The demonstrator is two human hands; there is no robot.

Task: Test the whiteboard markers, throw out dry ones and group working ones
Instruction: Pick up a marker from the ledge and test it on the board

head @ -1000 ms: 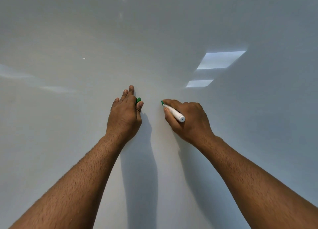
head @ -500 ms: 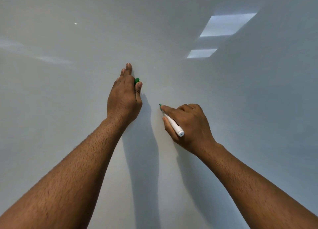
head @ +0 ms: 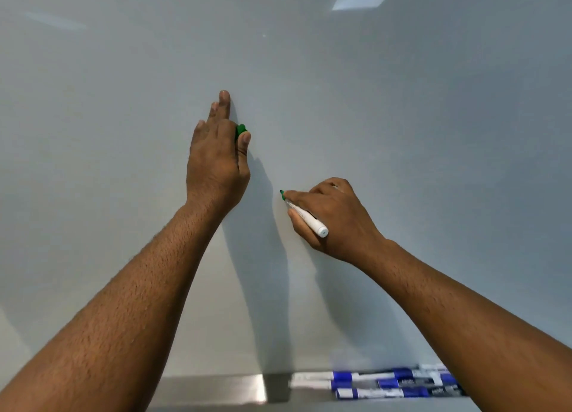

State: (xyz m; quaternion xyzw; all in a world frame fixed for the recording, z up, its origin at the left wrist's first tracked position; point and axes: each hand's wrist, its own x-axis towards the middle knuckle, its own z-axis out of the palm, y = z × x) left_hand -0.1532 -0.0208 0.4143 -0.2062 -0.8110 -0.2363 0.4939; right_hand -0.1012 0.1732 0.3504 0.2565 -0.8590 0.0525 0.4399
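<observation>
Right hand (head: 334, 216) around marker (head: 305, 218); left hand (head: 216, 157) pinching cap (head: 240, 130).

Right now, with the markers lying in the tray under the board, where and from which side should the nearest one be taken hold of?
Probably the nearest marker by its barrel's middle, pinched from above and the front. It lies flat and lengthwise in the tray, with others close behind it and the whiteboard beyond, so the open front is freest. Its ends are blurred.

marker (head: 306, 219): white barrel, green tip | cap (head: 240, 131): green | whiteboard (head: 402, 133): plain white-grey | tray markers (head: 393, 383): blue-white | tray (head: 216, 388): silver
</observation>
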